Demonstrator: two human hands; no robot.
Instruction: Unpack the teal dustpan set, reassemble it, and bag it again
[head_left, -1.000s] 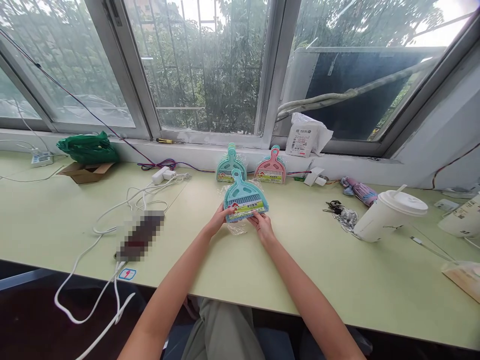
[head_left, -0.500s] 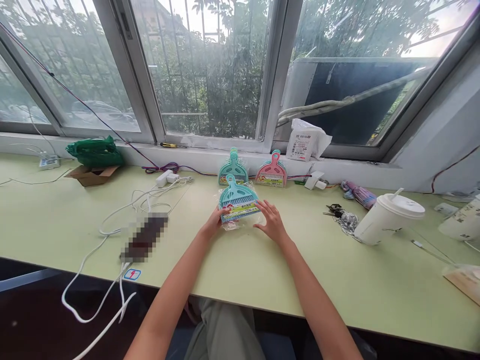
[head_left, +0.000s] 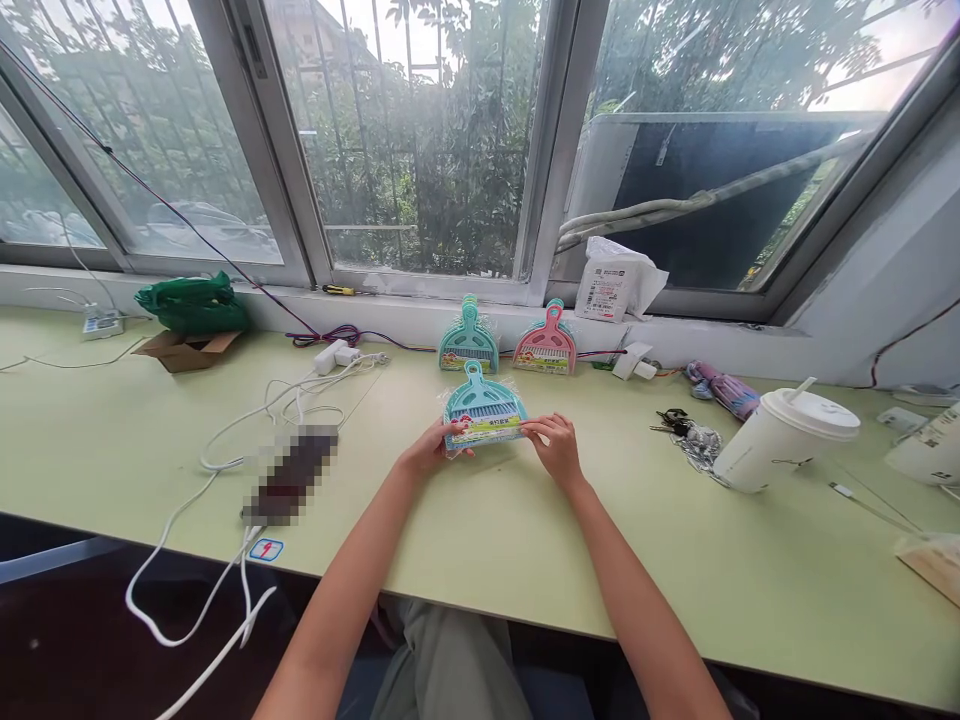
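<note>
Between my hands is a small turquoise dustpan and brush set [head_left: 486, 412] in clear plastic wrap, with a printed label across its front. My left hand [head_left: 431, 448] grips its lower left corner. The fingers of my right hand [head_left: 553, 445] pinch its lower right edge. Behind it, a second turquoise dustpan set [head_left: 469, 340] leans against the wall below the window. Just right of that leans a pink dustpan set [head_left: 546, 342], also with a label.
A lidded white cup [head_left: 780, 435], keys [head_left: 675, 422] and a purple folded umbrella [head_left: 724, 390] stand or lie on the right. Leftward are white cables [head_left: 225, 465], a blurred dark object [head_left: 291, 475] and a cardboard box [head_left: 187, 350]. A tissue pack [head_left: 611, 285] rests on the sill.
My right hand has closed from spread fingers onto the set's right edge. The set has become more level and moved slightly down and right.
</note>
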